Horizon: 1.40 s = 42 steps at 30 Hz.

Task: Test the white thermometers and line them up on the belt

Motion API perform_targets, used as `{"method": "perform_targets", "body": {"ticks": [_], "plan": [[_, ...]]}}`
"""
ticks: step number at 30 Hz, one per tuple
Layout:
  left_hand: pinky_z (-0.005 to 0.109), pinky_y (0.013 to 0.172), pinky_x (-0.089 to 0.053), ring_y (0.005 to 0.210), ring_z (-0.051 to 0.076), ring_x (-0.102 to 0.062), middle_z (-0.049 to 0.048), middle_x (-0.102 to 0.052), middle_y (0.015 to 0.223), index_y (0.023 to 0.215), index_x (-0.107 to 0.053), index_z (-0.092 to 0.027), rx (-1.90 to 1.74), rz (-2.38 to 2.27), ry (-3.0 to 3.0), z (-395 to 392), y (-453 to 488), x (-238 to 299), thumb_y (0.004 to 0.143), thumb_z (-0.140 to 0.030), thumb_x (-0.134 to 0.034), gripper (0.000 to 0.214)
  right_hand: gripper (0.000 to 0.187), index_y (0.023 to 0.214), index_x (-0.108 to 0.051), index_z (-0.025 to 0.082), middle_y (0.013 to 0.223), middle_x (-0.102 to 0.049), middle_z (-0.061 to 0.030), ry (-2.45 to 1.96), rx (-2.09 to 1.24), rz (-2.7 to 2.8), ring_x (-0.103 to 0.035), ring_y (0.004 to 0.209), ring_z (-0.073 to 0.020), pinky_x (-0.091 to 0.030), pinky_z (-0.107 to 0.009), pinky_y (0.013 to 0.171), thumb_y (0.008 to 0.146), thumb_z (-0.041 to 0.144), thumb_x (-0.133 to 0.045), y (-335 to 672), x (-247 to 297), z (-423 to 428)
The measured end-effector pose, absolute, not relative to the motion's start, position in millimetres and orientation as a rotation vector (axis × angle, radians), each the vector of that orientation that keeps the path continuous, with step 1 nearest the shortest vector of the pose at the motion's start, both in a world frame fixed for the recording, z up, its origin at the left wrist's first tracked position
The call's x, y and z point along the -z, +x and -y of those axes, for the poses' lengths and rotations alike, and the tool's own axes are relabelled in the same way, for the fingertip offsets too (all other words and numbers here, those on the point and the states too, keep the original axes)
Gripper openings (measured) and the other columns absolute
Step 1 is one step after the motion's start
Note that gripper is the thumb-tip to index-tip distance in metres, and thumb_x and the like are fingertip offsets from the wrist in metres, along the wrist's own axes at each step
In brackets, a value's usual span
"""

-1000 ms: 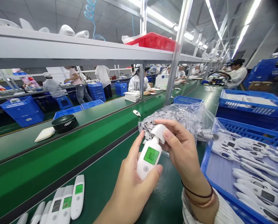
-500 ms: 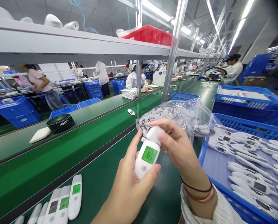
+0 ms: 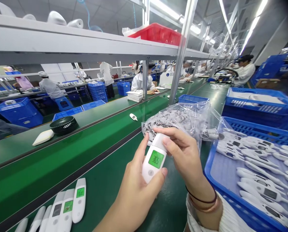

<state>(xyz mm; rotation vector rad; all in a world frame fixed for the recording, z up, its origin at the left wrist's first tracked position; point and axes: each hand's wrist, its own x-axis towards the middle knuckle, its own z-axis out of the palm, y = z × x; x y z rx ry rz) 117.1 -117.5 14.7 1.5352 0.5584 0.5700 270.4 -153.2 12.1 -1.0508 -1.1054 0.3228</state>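
A white thermometer (image 3: 148, 170) with a lit green screen reading about 36.5 is held upright in my left hand (image 3: 136, 190), thumb on its right edge and fingers along the left. My right hand (image 3: 182, 151) pinches the white cap (image 3: 159, 140) on its top end, which sits flush with the body. Behind my hands lies a clear plastic bag (image 3: 177, 117) full of small grey-white caps. To the left, several white thermometers (image 3: 79, 201) lie side by side on the green bench, some with green screens lit.
On the right, a blue crate (image 3: 210, 158) holds many white thermometer parts. A conveyor (image 3: 105, 137) carries one thermometer (image 3: 133, 117). A black fan (image 3: 63, 125) stands at its far left side. Above runs a shelf with a red bin (image 3: 158, 33). Co-workers sit farther off.
The cap, tilted on the thermometer before, now sits straight and closer on its top, with my right hand still on it. The thermometer on the conveyor has shifted slightly left. A background person has moved left.
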Motion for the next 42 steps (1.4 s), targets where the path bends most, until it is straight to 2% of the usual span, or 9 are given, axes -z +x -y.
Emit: {"method": "perform_targets", "body": {"ticks": [5,9,13,16,22,26,30,33,42], "plan": [[0.02,0.05,-0.046,0.055,0.011,-0.048,-0.0006,-0.064,0.085,0.161,-0.03,-0.035,-0.541,-0.589,1.598,116,125,-8,0.095,-0.034,-0.062,0.073,0.03,0.113,-0.076,0.024,0.078,-0.065,-0.0015,-1.134,-0.301,1.058,-0.049,0.055,-0.0098,-0.038,-0.021,0.045,0.098,0.043,-0.058,269,15,154],[0.03,0.07,-0.057,0.075,0.018,-0.067,0.0072,-0.069,0.118,0.159,-0.037,-0.034,-0.58,-0.773,1.974,102,114,31,0.098,-0.031,-0.055,0.064,0.057,0.135,-0.062,0.015,0.073,-0.065,-0.0027,-1.618,-0.314,1.273,-0.044,0.046,-0.0103,-0.039,-0.024,0.045,0.108,0.047,-0.024,311,43,133],[0.039,0.089,-0.06,0.098,0.022,-0.075,0.0077,-0.068,0.133,0.155,-0.042,-0.032,-0.517,-1.256,2.557,77,74,96,0.102,-0.017,-0.035,0.056,0.03,0.106,-0.071,0.013,0.071,-0.066,-0.0042,-1.939,-0.196,1.371,-0.06,0.062,-0.0158,-0.044,-0.026,0.059,0.101,0.025,-0.045,351,70,100],[0.063,0.116,-0.036,0.136,0.034,-0.057,0.0099,-0.07,0.133,0.149,-0.054,-0.024,-0.504,-1.572,2.643,64,38,133,0.099,-0.008,-0.03,0.058,0.011,0.089,-0.071,0.013,0.086,-0.069,-0.0105,-2.111,-0.087,1.466,-0.066,0.071,-0.0205,-0.038,-0.028,0.06,0.091,0.015,-0.06,354,90,83],[0.077,0.115,-0.021,0.146,0.048,-0.038,0.0234,-0.058,0.146,0.14,-0.061,-0.006,-0.444,-2.171,2.597,62,-3,152,0.1,-0.013,-0.035,0.048,0.013,0.096,-0.067,0.012,0.101,-0.065,-0.0148,-2.259,0.101,1.66,-0.064,0.062,-0.0188,-0.024,-0.026,0.049,0.088,0.021,-0.072,351,123,70],[0.075,0.117,-0.02,0.149,0.052,-0.03,0.0303,-0.047,0.153,0.143,-0.055,0.002,-0.414,-2.224,2.654,40,20,136,0.101,-0.015,-0.04,0.048,0.012,0.098,-0.065,0.016,0.104,-0.063,-0.0131,-2.213,0.242,1.767,-0.066,0.075,-0.022,-0.03,-0.026,0.049,0.09,0.024,-0.07,358,136,63],[0.059,0.12,-0.033,0.148,0.038,-0.038,0.0186,-0.05,0.154,0.144,-0.056,-0.012,-0.269,-1.838,2.882,-34,94,112,0.1,-0.014,-0.051,0.044,0.017,0.101,-0.064,0.019,0.103,-0.066,-0.0096,-2.067,0.324,1.891,-0.066,0.089,-0.0235,-0.04,-0.027,0.053,0.086,0.011,-0.068,357,147,59],[0.06,0.112,-0.043,0.138,0.033,-0.051,0.0125,-0.051,0.153,0.139,-0.057,-0.02,-0.169,-1.557,2.995,-107,168,101,0.097,-0.028,-0.065,0.044,0.022,0.101,-0.064,0.019,0.095,-0.068,-0.007,-1.959,0.356,1.929,-0.066,0.088,-0.0224,-0.043,-0.028,0.055,0.083,0.005,-0.063,354,155,58],[0.054,0.101,-0.053,0.121,0.029,-0.061,0.012,-0.059,0.139,0.133,-0.059,-0.018,-0.092,-1.191,2.867,-223,272,93,0.097,-0.035,-0.065,0.04,0.037,0.12,-0.065,0.016,0.087,-0.069,-0.0032,-1.885,0.43,1.789,-0.068,0.079,-0.0184,-0.048,-0.03,0.057,0.085,0.009,-0.055,349,159,60]]}}
